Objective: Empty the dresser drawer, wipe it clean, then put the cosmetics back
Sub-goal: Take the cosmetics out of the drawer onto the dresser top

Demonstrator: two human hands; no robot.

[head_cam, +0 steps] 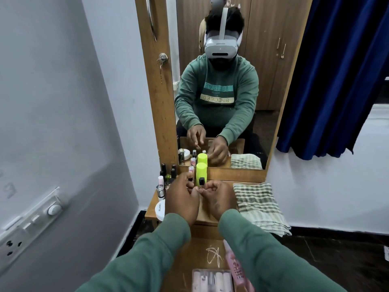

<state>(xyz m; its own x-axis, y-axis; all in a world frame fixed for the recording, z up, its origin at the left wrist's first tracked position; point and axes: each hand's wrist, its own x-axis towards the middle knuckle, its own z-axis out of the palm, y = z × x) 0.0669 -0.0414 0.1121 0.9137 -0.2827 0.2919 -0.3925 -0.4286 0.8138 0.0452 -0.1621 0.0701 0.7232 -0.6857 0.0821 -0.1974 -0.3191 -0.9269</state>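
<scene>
- Cosmetics (166,178) cluster on the dresser top (207,210) just left of the lime-green bottle (201,172).
- Right in front of that bottle, our left hand (182,201) and right hand (219,198) both pinch a small black-capped bottle (201,182).
- A checked cloth (256,204) lies right of it, the open drawer (200,249) nearer us.

Home bedroom, wooden dresser (210,211) with tall mirror (223,81), wardrobe doors reflected, blue curtain (336,76), cosmetics bottles (166,178) lined up
</scene>
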